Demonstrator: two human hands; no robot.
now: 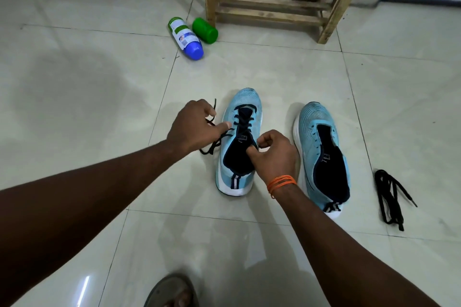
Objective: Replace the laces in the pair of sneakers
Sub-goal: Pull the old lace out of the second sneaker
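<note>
Two light-blue sneakers stand on the tiled floor, toes pointing away from me. The left sneaker has a black lace threaded through its lower eyelets, with the loose end trailing to its left. My left hand pinches that lace beside the shoe. My right hand grips the dark tongue and collar of the same sneaker. The right sneaker has no lace in it. A loose black lace lies bundled on the floor to its right.
A white bottle with a blue cap and a green cylinder lie on the floor further away. Behind them stands a wooden stool frame. A sandalled foot shows at the bottom edge.
</note>
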